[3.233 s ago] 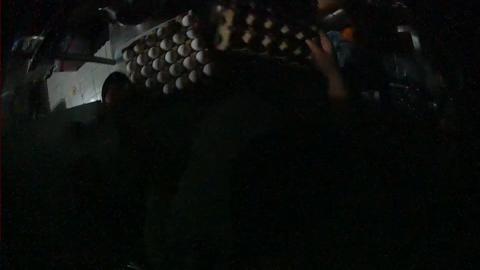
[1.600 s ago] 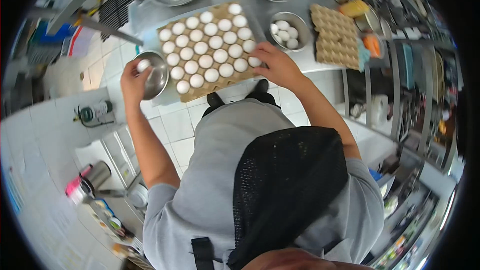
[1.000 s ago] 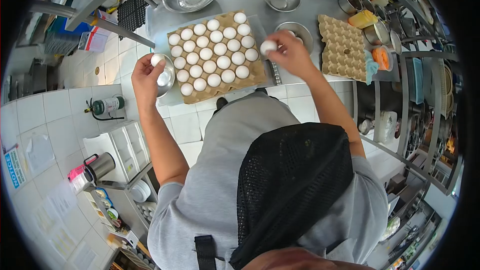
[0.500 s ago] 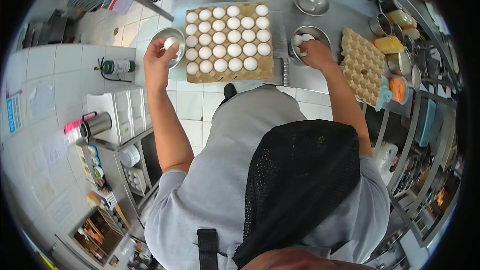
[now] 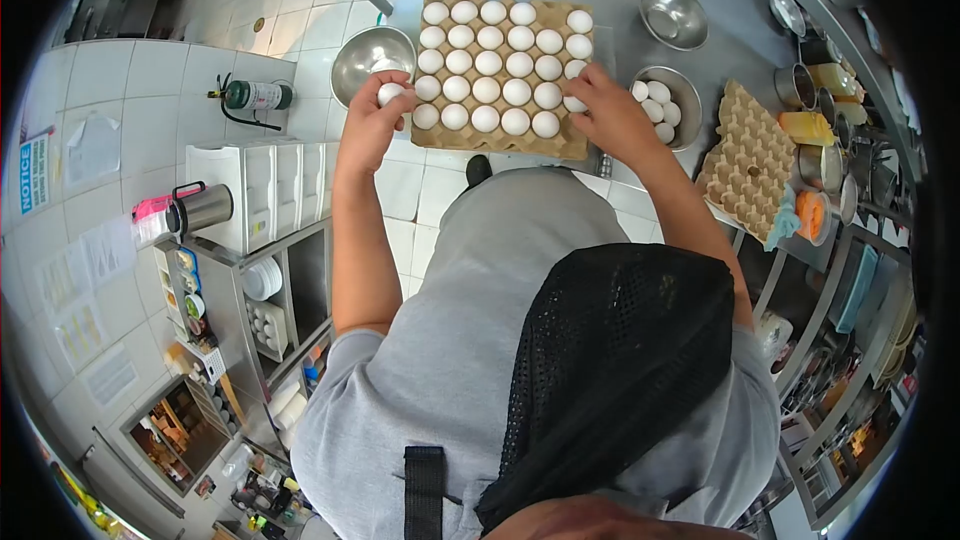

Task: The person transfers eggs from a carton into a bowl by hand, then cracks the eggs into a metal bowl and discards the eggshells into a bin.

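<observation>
Most of the white eggs [image 5: 486, 90] sit in the moulded cardboard tray [image 5: 500, 146] at the near edge of the bench, smooth ovals against rough brown pulp. The right hand [image 5: 614, 116], down inside the right bowl [image 5: 690, 100] half a second ago, is now over the tray's right side, fingertips at another egg [image 5: 574, 104]; whether they have closed on it I cannot tell. That suggests one transfer has ended and another pick is beginning. The left hand [image 5: 370, 130] keeps its single egg [image 5: 390, 94] pinched between thumb and fingers, by the rim of the left bowl [image 5: 358, 58] (a bright patch inside may be only a reflection).

Farther out, the right bowl, round and shiny, has a small cluster of eggs in it. Beyond that lies a second tray [image 5: 745, 162], its dimpled pulp bare of eggs, on the smooth grey metal bench [image 5: 612, 12].
</observation>
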`<action>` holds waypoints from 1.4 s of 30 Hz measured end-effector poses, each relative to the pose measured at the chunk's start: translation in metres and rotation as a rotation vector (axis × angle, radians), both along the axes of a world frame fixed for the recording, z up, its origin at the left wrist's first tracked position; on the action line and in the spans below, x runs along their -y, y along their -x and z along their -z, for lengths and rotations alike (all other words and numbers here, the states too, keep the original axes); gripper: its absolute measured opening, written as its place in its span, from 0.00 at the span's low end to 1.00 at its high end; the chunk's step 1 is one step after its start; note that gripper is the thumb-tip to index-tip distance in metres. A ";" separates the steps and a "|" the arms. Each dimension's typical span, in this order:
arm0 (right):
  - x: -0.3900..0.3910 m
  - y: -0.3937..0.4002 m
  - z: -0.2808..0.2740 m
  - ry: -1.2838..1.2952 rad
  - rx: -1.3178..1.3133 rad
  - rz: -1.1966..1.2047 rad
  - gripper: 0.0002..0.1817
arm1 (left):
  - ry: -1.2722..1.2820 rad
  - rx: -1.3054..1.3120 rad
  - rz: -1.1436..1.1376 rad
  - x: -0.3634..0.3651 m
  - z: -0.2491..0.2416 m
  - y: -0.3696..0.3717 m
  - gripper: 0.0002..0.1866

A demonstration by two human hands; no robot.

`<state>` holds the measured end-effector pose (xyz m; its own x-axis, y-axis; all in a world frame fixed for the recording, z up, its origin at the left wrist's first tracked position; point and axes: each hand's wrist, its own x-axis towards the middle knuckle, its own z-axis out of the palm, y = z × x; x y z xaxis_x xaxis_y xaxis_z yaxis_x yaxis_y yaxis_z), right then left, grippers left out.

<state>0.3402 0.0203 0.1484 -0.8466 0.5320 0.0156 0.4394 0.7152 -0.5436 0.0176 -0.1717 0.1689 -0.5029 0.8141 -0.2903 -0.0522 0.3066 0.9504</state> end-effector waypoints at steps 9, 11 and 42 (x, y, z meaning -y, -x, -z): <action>-0.049 -0.078 0.001 -0.139 -0.031 0.591 0.19 | 0.059 -0.249 0.034 -0.018 0.015 0.048 0.13; -0.060 -0.099 0.013 -0.090 0.057 0.580 0.19 | 0.078 -0.203 0.030 -0.023 0.005 0.042 0.11; -0.063 -0.084 0.024 -0.001 0.054 0.526 0.21 | 0.165 -0.582 0.442 0.010 0.007 0.015 0.21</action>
